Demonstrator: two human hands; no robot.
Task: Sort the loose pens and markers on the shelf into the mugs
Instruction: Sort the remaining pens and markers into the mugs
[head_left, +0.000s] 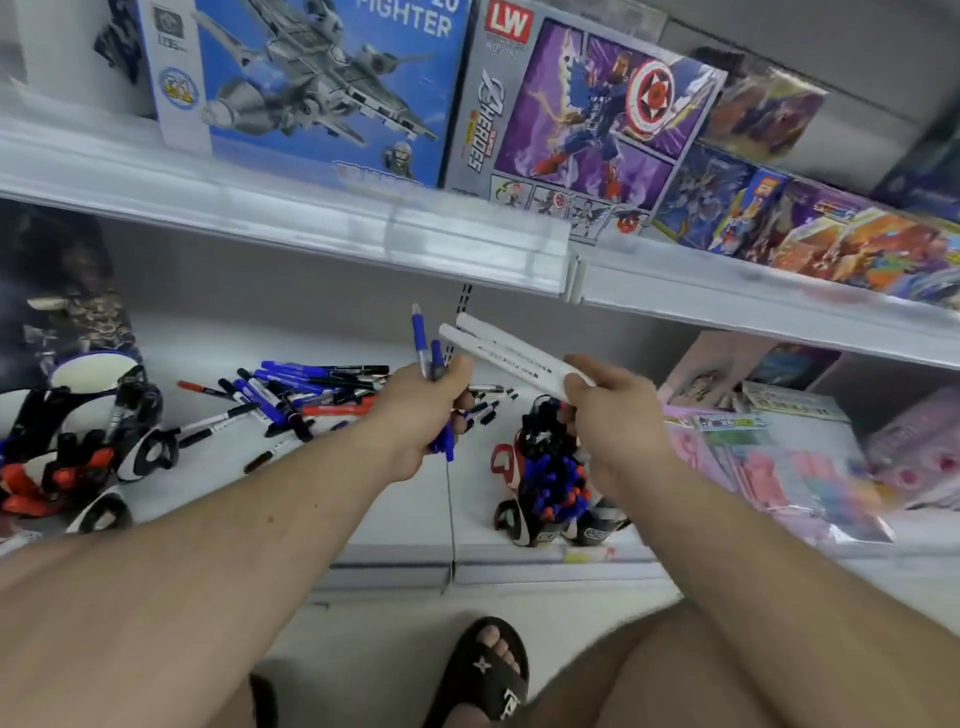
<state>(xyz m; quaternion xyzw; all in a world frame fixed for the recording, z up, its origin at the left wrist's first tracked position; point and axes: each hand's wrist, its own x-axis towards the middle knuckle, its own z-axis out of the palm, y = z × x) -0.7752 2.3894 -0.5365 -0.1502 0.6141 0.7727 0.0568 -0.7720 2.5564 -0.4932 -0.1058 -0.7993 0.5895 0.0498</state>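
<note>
My left hand (422, 415) is closed around a small bunch of blue pens (427, 349) that stick up from my fist. My right hand (613, 415) grips two white markers (506, 349) that point up and to the left, toward the blue pens. Behind my left hand a loose pile of blue, black and red pens (306, 392) lies on the white shelf (395, 525). A mug packed with blue and red pens (553, 483) stands under my right hand. At the left edge are mugs with black and red pens (83, 447).
An upper shelf edge (322, 228) hangs just above my hands, loaded with toy boxes (322, 88). Pink packaged goods (779, 467) lie on the shelf to the right. A dark figure box (62, 291) stands at the back left. My sandalled foot (488, 675) is below.
</note>
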